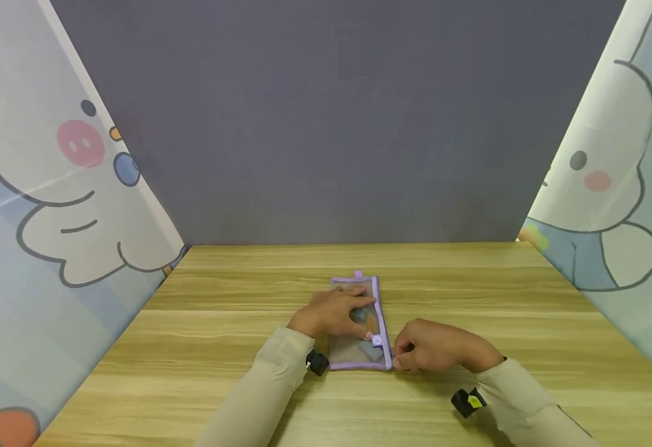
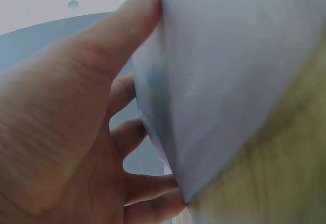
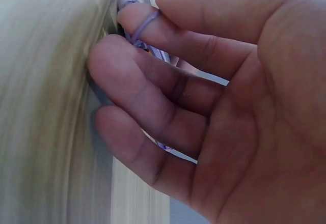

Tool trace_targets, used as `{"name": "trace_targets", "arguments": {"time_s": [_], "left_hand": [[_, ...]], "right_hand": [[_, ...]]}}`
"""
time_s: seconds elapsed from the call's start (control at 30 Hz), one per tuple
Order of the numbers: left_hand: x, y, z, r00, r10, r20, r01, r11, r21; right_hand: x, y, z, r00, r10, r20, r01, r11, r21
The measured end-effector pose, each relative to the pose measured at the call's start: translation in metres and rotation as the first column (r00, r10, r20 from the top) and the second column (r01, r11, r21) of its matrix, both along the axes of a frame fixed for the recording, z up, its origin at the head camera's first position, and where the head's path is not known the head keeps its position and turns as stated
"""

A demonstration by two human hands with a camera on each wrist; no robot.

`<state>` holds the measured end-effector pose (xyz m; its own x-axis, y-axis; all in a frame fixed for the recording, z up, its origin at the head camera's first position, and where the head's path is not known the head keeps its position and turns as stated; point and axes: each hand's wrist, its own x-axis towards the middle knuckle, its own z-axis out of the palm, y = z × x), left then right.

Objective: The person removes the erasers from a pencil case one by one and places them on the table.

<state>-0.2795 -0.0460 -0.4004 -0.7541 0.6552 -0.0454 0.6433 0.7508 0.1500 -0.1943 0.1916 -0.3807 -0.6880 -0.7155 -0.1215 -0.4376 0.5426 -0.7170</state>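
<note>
A see-through zip pouch (image 1: 348, 351) with purple edging lies flat on the wooden table. A grey flat piece and something orange show through it, partly covered by the hand. My left hand (image 1: 337, 312) rests on the pouch with fingers spread, the thumb beside a small purple label (image 1: 377, 340) on the zip side. In the left wrist view the pouch's pale sheet (image 2: 229, 71) runs along the fingertips. At the pouch's near right corner, my right hand (image 1: 434, 347) pinches the zip pull. Its thin purple cord (image 3: 145, 26) loops over the index fingertip in the right wrist view.
The wooden table (image 1: 236, 298) extends around the pouch on all sides. A dark grey panel (image 1: 326, 124) stands behind it, and cartoon-printed sheets (image 1: 80, 236) flank both sides. Each wrist wears a small black camera (image 1: 317, 362).
</note>
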Motion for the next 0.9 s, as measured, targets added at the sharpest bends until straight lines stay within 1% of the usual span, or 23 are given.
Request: {"name": "trace_targets", "arguments": {"time_s": [0.17, 0.27, 0.37, 0.5, 0.57, 0.63, 0.77, 0.9], "left_hand": [[0.0007, 0.002, 0.0011, 1.0, -0.014, 0.006, 0.014, 1.0, -0.013], [0.0002, 0.0025, 0.0011, 1.0, -0.021, 0.01, 0.021, 1.0, 0.0], [-0.0003, 0.0026, 0.0004, 0.999, -0.036, 0.024, 0.035, 0.998, 0.045], [-0.0008, 0.0026, -0.0009, 0.995, -0.071, 0.069, 0.061, 0.989, 0.135], [-0.0009, 0.0028, -0.0005, 0.993, -0.077, 0.091, 0.061, 0.985, 0.164], [-0.0013, 0.0026, 0.0005, 0.992, -0.072, 0.106, 0.052, 0.984, 0.173], [-0.0005, 0.0009, 0.0022, 0.99, -0.045, 0.131, 0.023, 0.987, 0.161], [0.0, -0.001, 0.006, 0.991, -0.029, 0.128, 0.009, 0.988, 0.152]], "right_hand": [[-0.0009, 0.0024, -0.0015, 1.0, 0.014, -0.001, -0.014, 1.0, -0.014], [-0.0015, 0.0029, -0.001, 1.0, 0.017, 0.005, -0.017, 1.0, -0.018], [-0.002, 0.0032, -0.0009, 1.0, 0.013, 0.014, -0.013, 1.0, -0.018], [-0.0017, 0.004, -0.0014, 1.0, -0.005, 0.022, 0.005, 1.0, -0.002], [-0.0015, 0.0047, -0.0013, 0.999, -0.024, 0.03, 0.023, 1.0, 0.009], [-0.0015, 0.0051, -0.0013, 0.999, -0.039, 0.038, 0.038, 0.999, 0.016], [-0.0012, 0.0047, -0.0005, 0.997, -0.053, 0.048, 0.053, 0.998, 0.019], [-0.0023, 0.0022, 0.0026, 0.997, -0.061, 0.053, 0.061, 0.998, 0.008]]}}
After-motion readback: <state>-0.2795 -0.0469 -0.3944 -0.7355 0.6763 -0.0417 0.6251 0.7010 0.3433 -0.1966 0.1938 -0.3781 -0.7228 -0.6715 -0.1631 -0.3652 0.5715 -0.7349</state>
